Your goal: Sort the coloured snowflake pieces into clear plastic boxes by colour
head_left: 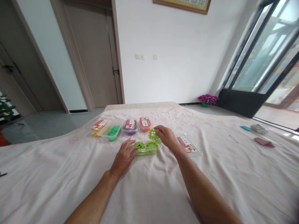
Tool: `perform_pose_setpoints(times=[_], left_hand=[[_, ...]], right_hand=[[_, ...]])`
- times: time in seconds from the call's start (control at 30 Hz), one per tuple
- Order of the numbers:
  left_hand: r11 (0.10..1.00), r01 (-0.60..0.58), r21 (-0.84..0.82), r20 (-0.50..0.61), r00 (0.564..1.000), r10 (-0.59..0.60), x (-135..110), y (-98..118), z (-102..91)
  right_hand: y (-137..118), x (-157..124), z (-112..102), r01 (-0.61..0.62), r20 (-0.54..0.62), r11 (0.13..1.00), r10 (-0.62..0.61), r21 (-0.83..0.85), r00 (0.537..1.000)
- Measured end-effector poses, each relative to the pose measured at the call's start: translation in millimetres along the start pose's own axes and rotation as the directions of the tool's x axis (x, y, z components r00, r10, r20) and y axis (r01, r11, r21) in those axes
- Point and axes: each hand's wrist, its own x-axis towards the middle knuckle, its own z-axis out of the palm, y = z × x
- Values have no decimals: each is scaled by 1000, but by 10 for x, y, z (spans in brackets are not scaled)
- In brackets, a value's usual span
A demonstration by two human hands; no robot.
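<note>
held green piece (153,134) — part-hidden, picture frame (187,4) — cropped

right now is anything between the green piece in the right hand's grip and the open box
Nothing visible. The light green piece, in the grip of the right hand, shows at the far right of the open box; left hand and labelled lid are to either side.

The purple box (130,126) and orange box (145,123) obstruct low passage beyond the lime-green box (147,152). Near-side access runs between the forearms (99,196).
</note>
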Motion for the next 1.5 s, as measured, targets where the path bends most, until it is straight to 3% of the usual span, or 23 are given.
perform_pose_setpoints(times=[0.2,0.37,0.73,1.03,1.23,1.4,1.5], left_hand=[[1000,-12,-1,-7,1000,12,3,-12,3],[1000,-7,-4,-7,1000,7,1,-16,7],[1000,11,-19,-3,1000,-11,8,5,-10],[1000,-2,-13,-11,1000,2,6,-2,-1],[1000,-6,-9,0,1000,6,9,-12,1],[1000,2,-7,-4,1000,-2,10,-3,-2],[1000,-13,-4,-14,1000,13,5,0,-6]], right_hand=[[-159,-74,78,49,227,959,17,-281,974],[-142,-87,61,92,162,921,-32,-378,986],[-172,-92,111,265,342,851,-108,-454,933],[-185,-89,114,243,291,859,-115,-451,950],[-234,-102,102,267,362,881,-120,-391,924],[-193,-68,-6,135,255,957,-68,-255,965],[-46,-21,-109,42,160,968,-2,-246,987]])
